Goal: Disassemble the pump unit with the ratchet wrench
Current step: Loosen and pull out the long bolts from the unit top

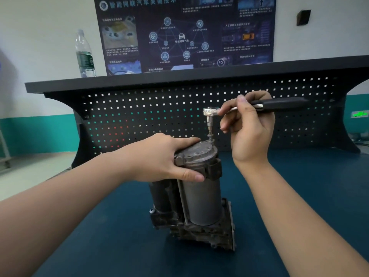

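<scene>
Blue bench: pump unit upright, ratchet wrench handle pointing right

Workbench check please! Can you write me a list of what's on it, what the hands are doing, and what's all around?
Surface: dark blue bench top, bare where seen.
Job's things: pump unit stands upright on the bench; ratchet wrench has its bit down on a screw at the rim of the pump's top cap.
Clutter: water bottle on the shelf above the pegboard.
Hands: left hand grips the pump's top; right hand holds the wrench near its head.
Cables: nothing seen.
Surroundings: dark poster on the wall, teal band low on the wall.
</scene>
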Action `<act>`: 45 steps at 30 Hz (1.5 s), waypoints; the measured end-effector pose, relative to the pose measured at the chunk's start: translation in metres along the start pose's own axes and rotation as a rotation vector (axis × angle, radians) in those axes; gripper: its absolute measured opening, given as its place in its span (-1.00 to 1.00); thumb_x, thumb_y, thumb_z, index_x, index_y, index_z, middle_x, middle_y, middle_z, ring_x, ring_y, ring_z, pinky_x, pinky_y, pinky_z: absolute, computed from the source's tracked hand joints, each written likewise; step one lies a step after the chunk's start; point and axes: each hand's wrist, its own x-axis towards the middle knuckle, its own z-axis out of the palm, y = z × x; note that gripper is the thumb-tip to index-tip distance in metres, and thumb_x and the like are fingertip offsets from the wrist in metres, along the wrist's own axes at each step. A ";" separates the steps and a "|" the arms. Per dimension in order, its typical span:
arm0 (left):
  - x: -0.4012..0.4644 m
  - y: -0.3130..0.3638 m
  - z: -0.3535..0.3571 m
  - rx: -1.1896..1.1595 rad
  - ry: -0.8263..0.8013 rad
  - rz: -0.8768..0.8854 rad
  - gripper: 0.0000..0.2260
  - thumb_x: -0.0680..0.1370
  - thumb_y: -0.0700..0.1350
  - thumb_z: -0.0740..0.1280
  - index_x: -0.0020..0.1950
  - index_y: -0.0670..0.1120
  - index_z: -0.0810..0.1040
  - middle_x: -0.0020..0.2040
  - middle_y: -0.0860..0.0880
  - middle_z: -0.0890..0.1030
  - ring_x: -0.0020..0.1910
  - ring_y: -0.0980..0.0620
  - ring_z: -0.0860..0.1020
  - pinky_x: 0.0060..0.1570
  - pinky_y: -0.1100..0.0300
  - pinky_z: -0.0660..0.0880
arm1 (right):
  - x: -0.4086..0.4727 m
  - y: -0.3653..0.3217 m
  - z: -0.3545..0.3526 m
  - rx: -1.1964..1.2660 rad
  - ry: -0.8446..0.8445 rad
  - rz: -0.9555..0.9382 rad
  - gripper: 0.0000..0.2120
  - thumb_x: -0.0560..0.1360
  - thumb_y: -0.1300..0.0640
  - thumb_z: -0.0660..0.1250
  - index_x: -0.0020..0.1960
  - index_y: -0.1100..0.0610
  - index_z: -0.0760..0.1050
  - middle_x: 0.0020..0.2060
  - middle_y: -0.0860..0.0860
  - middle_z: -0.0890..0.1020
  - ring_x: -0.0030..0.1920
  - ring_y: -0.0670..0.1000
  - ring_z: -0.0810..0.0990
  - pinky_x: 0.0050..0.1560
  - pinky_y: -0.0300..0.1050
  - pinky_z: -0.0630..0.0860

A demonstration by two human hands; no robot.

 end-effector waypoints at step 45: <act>0.015 -0.002 -0.009 -0.944 0.269 -0.067 -0.90 0.52 -0.16 0.38 -0.18 -0.11 0.65 -0.22 -0.05 0.67 -0.27 0.13 0.58 -0.18 0.32 0.52 | 0.006 0.008 0.017 0.456 0.107 0.672 -0.82 0.58 0.09 0.24 -0.16 0.15 0.44 -0.24 0.15 0.70 -0.40 -0.08 0.60 -0.39 -0.28 0.54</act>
